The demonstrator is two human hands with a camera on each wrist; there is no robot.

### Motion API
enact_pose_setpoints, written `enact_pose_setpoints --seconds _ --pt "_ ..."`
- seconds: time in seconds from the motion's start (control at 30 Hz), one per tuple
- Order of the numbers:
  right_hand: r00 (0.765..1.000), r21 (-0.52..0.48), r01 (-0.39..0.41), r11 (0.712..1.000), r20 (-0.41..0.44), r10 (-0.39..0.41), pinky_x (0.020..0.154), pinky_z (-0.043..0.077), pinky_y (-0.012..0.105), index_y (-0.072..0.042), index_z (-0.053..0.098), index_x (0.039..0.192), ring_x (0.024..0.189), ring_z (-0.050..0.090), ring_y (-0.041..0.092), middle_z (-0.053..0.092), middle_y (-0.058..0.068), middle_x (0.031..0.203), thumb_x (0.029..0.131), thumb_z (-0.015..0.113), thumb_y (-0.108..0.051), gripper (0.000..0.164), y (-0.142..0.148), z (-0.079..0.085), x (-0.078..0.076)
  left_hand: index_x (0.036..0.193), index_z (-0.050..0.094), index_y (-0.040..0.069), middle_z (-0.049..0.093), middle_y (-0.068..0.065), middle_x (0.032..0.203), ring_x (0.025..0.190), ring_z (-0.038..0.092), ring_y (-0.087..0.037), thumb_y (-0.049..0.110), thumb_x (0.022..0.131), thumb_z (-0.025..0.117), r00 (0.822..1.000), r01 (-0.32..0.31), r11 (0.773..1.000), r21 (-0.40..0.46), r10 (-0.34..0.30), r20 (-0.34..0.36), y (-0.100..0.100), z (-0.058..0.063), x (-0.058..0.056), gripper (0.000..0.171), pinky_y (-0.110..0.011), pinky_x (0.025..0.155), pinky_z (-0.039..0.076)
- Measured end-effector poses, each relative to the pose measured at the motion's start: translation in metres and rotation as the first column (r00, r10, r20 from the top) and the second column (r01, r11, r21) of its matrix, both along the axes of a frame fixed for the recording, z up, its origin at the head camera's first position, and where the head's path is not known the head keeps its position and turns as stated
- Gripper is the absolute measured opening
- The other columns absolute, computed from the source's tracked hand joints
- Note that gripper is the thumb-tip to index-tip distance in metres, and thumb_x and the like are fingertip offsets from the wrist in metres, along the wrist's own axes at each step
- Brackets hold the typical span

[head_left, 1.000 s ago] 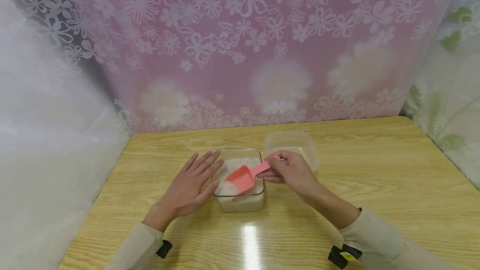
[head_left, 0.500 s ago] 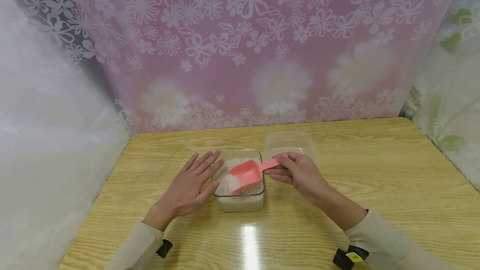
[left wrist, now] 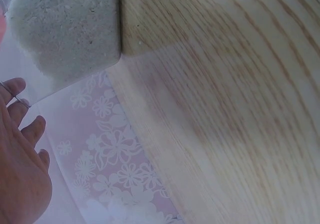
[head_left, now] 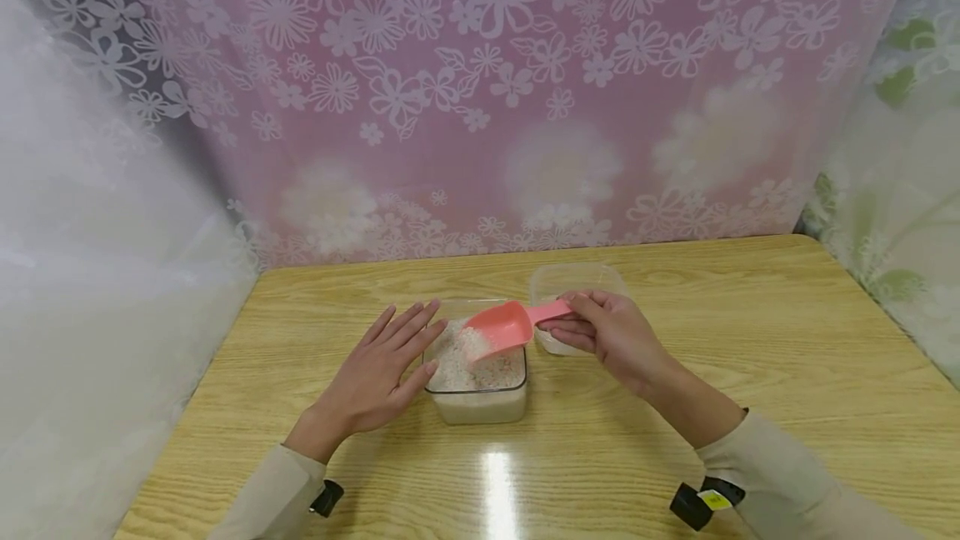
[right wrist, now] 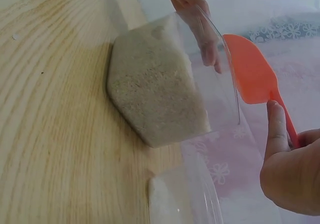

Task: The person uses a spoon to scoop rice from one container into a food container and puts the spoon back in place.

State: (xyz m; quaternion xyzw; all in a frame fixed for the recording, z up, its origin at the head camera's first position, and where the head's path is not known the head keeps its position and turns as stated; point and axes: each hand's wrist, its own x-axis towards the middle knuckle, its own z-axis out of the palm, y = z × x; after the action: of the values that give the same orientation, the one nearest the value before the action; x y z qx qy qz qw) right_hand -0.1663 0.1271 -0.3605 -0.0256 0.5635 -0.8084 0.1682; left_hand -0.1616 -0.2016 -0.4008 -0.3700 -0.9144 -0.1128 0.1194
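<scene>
My right hand point(head_left: 618, 340) grips the handle of a pink scoop point(head_left: 504, 329), which carries some white rice point(head_left: 474, 343). The scoop hangs over a clear square container point(head_left: 480, 408) mostly filled with rice; in the right wrist view the scoop point(right wrist: 252, 71) shows just above the rim. My left hand point(head_left: 386, 369) has its fingers straight, touching the left rim of that container. The left wrist view shows the left fingers at the rim, beside the rice point(left wrist: 70, 29). A second clear container point(head_left: 573, 275) stands behind the right hand, partly hidden, with some rice at its bottom.
Both containers stand on a wood-grain table point(head_left: 675, 273), the second one behind and to the right of the first. A pink flowered curtain point(head_left: 480, 148) hangs behind the table's far edge. Pale sheets point(head_left: 97, 232) flank both sides.
The right hand has lifted the scoop with rice up out of the filled container and shifted it right and a little away from me. The left hand has stayed at the rim.
</scene>
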Motion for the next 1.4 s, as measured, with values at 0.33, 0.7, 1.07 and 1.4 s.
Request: enact_pose_setpoints --seconds 0.33,0.7,1.07,1.4 --pt "1.0 -0.055 0.025 0.998 0.002 -0.025 0.085 0.053 0.029 0.013 0.04 0.126 0.088 0.07 0.018 0.07 0.013 0.096 0.102 0.047 -0.014 0.036 0.011 0.005 -0.006 0.149 0.036 0.013 0.02 -0.001 0.157 0.143 0.017 -0.021 0.043 0.103 0.033 1.0 0.001 1.0 0.0 -0.001 -0.005 0.0 -0.001 0.0 0.055 -0.044 0.117 0.007" --pt "0.999 -0.202 0.035 0.979 -0.016 -0.039 0.086 0.053 0.029 0.0 0.061 0.108 0.089 0.069 0.02 0.071 0.014 0.097 0.1 0.051 -0.013 0.018 0.047 0.01 -0.021 0.149 0.037 0.013 0.02 -0.001 0.157 0.143 0.018 -0.022 0.042 0.103 0.034 1.0 0.003 1.0 0.009 -0.003 -0.002 0.0 -0.001 -0.001 0.054 -0.045 0.117 0.008" --pt "0.999 -0.283 0.053 0.958 0.019 -0.05 0.088 0.052 0.031 0.002 0.065 0.106 0.091 0.069 0.022 0.07 0.017 0.1 0.099 0.052 -0.01 0.019 0.085 0.002 -0.043 0.15 0.035 0.014 0.019 -0.001 0.158 0.143 0.017 -0.022 0.042 0.103 0.034 1.0 0.005 1.0 0.006 -0.005 -0.002 0.0 -0.001 -0.001 0.054 -0.045 0.117 0.007" --pt "0.99 -0.308 0.112 0.945 0.119 -0.078 0.086 0.053 0.031 0.003 0.066 0.104 0.089 0.069 0.024 0.07 0.019 0.096 0.1 0.051 -0.011 0.021 0.1 -0.025 -0.059 0.149 0.036 0.014 0.022 -0.003 0.157 0.143 0.019 -0.022 0.043 0.103 0.032 1.0 0.009 1.0 0.012 -0.009 -0.005 0.0 -0.001 -0.001 0.054 -0.045 0.117 0.009"
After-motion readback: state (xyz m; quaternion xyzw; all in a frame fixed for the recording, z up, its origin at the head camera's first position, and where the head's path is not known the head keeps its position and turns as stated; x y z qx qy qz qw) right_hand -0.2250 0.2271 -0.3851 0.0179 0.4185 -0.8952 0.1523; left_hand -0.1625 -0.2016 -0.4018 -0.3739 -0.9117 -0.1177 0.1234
